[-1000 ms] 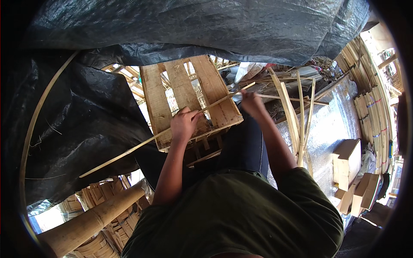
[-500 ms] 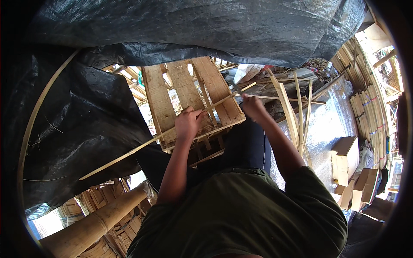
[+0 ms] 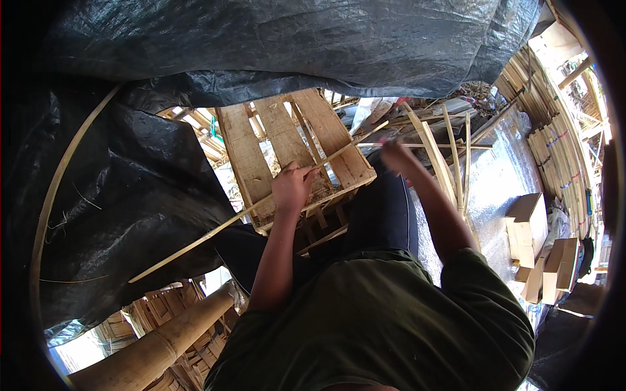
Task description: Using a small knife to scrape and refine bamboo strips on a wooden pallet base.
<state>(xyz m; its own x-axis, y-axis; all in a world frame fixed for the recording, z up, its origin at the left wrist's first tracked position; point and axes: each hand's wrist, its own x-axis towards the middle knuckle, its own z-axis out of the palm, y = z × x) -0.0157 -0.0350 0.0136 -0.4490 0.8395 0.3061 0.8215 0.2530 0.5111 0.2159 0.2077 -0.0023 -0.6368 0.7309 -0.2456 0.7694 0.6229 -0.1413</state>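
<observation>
My left hand is closed around a long, thin, pale bamboo strip, pressing near the front of a crate-like bench of rough wooden slats. The strip slants across the bench, its lower end over the black plastic sheeting at my left, its upper end past the bench's right edge. My right hand is curled near that end, too blurred for me to tell what it holds. To its right stand several pale split-bamboo lengths, beside a shiny silver sheet.
</observation>
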